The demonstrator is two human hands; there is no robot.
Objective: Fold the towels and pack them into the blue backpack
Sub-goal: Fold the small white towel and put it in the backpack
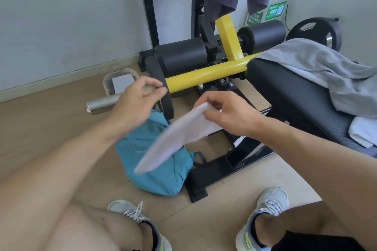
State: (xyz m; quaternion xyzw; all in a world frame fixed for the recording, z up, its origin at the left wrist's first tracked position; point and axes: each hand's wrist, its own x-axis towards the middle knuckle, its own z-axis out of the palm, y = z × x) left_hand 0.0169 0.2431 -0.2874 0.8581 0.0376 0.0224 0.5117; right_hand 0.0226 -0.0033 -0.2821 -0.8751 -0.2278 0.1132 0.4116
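Note:
A folded white towel (179,138) hangs slanting in the air over the blue backpack (157,165), which stands on the floor against the black machine base. My right hand (226,114) pinches the towel's upper end. My left hand (136,102) hovers above the backpack's top with loosely curled fingers and holds nothing. A grey towel (318,69) lies spread and crumpled over the black bench pad (285,96). Another folded white towel (363,130) rests on the pad at the right edge.
The yellow-and-black gym machine (206,73) stands right behind the backpack, its black base (224,171) to the right of it. A steel bottle (102,104) and a clear container (120,81) lie on the floor at left. My shoes (130,212) are below.

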